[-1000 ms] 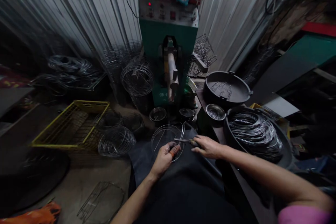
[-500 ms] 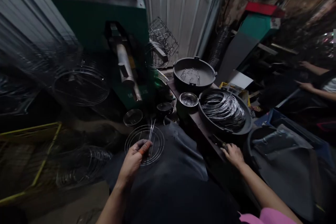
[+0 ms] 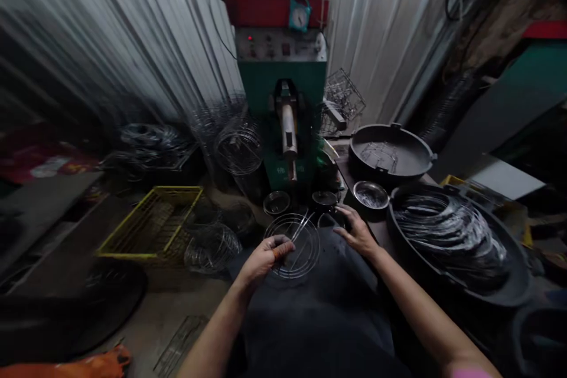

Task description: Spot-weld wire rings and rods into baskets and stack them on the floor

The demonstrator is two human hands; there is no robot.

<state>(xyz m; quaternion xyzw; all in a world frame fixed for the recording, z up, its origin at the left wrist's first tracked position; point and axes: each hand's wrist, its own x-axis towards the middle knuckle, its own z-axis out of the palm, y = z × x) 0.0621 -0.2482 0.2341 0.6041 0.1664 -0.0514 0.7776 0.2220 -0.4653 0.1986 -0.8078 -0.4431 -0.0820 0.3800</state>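
Note:
My left hand (image 3: 272,253) is closed around the near-left side of a round wire rack (image 3: 313,254) made of concentric rings, held above my dark apron (image 3: 305,313). Two thin bright metal prongs (image 3: 303,224) stick out past its fingers across the rings; whether they belong to the rack I cannot tell. To the right of the rack, my right hand (image 3: 358,233) is raised with fingers apart and nothing visible in it. Beyond both hands stands a green machine (image 3: 252,85) with a light metal arm (image 3: 289,129) pointing toward me.
On the right bench are a black pan holding a wire coil (image 3: 452,236), a small metal bowl (image 3: 371,195) and another pan (image 3: 390,144) with bent wire pieces. A yellow crate (image 3: 128,255) and wire rings (image 3: 212,248) sit on the left.
My view has swung left toward the machine. My right hand has left the bench edge beside the coil pan and come over near the rack, fingers spread. My left hand keeps the rack.

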